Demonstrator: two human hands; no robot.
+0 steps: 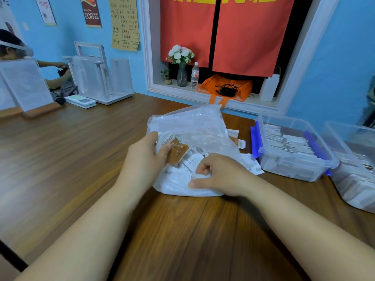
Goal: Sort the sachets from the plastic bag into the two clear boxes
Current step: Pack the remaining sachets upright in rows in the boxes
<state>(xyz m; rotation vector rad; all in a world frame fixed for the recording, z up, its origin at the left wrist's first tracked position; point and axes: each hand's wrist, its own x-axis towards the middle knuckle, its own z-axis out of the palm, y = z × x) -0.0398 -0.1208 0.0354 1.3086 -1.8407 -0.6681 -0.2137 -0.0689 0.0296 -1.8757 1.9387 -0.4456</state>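
A clear plastic bag (194,126) full of sachets lies on the wooden table in the middle of the view. My left hand (144,157) grips a brown and white sachet (176,150) at the bag's left opening. My right hand (219,175) rests on the bag's near edge with curled fingers pinching a white sachet (194,162). Two clear boxes stand at the right: the nearer-centre box (292,149) with blue clips holds rows of white sachets, and the far right box (357,165) holds more sachets.
A few loose sachets (239,141) lie behind the bag. At the back left stand an acrylic rack (99,76), a sign holder (26,84) and another person's arm. A window ledge holds a flower vase (182,75), a water bottle and an orange bag (225,86).
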